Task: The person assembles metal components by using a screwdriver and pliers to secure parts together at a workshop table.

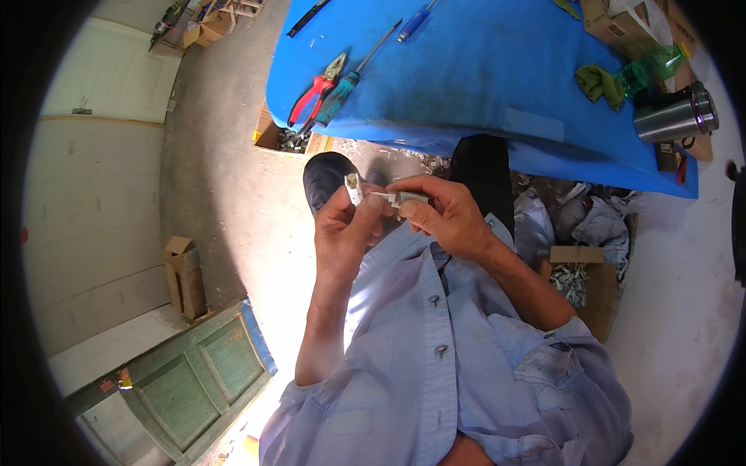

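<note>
Above my lap, my left hand [347, 227] is closed round a small white slotted plastic part [353, 189], held upright with its top end poking out above the fingers. Close on its right, my right hand [447, 213] pinches a small light-grey piece [408, 198] between thumb and fingers. From that piece a thin pale tip points left toward the left fingertips; I cannot tell whether it touches the white part. The lower end of the white part is hidden by my left fingers.
On the blue-covered table [466, 70] ahead lie red-handled pliers [315, 95], a teal-handled screwdriver [339, 97] and a blue-handled screwdriver [416, 23]. A steel flask [674, 116] and green bottle [657, 64] stand at the right. A cardboard box [598, 291] of metal pieces sits by my right side.
</note>
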{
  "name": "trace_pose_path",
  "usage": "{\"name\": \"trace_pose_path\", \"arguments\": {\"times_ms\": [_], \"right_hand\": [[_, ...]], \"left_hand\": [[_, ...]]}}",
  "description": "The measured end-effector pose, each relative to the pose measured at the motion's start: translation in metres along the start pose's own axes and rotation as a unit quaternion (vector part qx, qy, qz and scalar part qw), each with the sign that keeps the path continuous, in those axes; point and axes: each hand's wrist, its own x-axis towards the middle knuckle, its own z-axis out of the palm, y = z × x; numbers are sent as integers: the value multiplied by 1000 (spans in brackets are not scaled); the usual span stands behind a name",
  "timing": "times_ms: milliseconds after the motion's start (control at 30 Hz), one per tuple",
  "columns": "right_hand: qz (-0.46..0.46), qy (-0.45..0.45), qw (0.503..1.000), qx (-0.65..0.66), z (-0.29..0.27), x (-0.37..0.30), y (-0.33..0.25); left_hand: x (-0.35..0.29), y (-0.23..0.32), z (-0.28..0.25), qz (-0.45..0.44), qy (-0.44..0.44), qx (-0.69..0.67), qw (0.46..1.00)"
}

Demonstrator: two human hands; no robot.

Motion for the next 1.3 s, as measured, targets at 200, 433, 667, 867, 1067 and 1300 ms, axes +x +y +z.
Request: {"name": "trace_pose_path", "arguments": {"times_ms": [200, 433, 667, 867, 1067, 1300], "right_hand": [[35, 15, 996, 84, -4, -3, 4], [3, 28, 998, 60, -8, -4, 14], [-63, 71, 993, -77, -12, 1, 19], [-70, 111, 985, -114, -15, 10, 24], [-69, 118, 984, -117, -13, 20, 25], [-89, 147, 976, -134, -12, 29, 26]], "left_hand": [[-7, -1, 4, -6, 20, 33, 999], [-3, -2, 11, 1, 37, 67, 997], [9, -2, 16, -18, 55, 104, 993], [21, -15, 19, -27, 37, 31, 998], [29, -19, 17, -37, 36, -2, 999], [33, -16, 24, -74, 58, -52, 994]]}}
